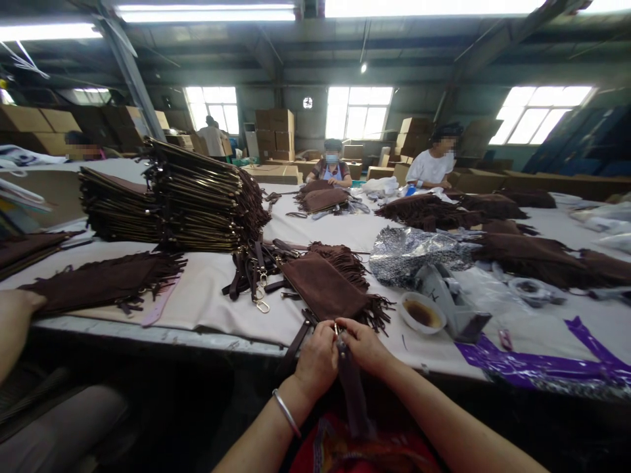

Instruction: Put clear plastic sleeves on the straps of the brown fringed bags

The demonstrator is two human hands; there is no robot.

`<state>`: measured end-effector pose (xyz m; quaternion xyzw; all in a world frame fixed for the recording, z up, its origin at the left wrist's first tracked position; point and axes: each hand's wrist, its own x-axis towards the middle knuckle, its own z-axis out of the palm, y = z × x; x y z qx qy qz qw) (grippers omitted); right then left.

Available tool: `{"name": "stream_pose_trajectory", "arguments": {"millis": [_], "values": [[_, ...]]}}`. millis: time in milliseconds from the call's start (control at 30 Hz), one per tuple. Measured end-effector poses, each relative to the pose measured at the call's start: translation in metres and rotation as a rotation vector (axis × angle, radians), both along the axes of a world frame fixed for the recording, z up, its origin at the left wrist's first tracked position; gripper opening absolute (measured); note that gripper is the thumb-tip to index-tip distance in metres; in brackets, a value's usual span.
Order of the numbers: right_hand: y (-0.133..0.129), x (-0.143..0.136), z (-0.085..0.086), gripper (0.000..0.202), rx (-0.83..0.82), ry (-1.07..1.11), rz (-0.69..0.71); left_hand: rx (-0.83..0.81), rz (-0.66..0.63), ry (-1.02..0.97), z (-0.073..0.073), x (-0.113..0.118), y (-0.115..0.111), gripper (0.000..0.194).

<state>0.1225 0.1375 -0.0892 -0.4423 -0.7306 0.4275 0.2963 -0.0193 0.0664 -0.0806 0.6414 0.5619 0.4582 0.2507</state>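
Note:
At the table's front edge, my left hand (318,360) and my right hand (365,347) meet with fingers pinched together. Between the fingertips shows a small metal clasp (337,328) of a dark brown strap (353,394), which hangs down toward my lap. Just beyond my fingers lies a brown fringed pouch (328,282), flat on the cloth. Whether the clasp is hooked to the pouch is hidden by my fingers. To the left of the pouch is a heap of brown straps (254,269) with gold-coloured clips.
A tall stack of zippered pouches (197,197) stands left. To the right are a bowl of brown liquid (421,312), a grey tape dispenser (451,305) and purple plastic (532,361). Another person's hand (17,322) touches a pouch at far left. Co-workers sit across the table.

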Motion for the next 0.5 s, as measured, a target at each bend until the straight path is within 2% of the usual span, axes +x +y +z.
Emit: {"name": "stream_pose_trajectory", "arguments": {"millis": [167, 300, 433, 500], "values": [[0.005, 0.001, 0.01, 0.039, 0.039, -0.038, 0.103, 0.019, 0.006, 0.045, 0.0, -0.003, 0.005, 0.017], [0.004, -0.001, 0.022, 0.03, 0.1, -0.212, 0.134, 0.022, 0.047, 0.066, 0.0, -0.005, 0.009, 0.016], [-0.001, 0.001, 0.039, 0.018, 0.178, -0.384, 0.116, 0.054, 0.102, 0.228, 0.003, -0.002, 0.015, 0.016], [0.005, 0.007, 0.045, 0.003, 0.101, -0.371, 0.18, 0.048, 0.145, 0.372, 0.006, 0.007, 0.031, 0.007]]}}
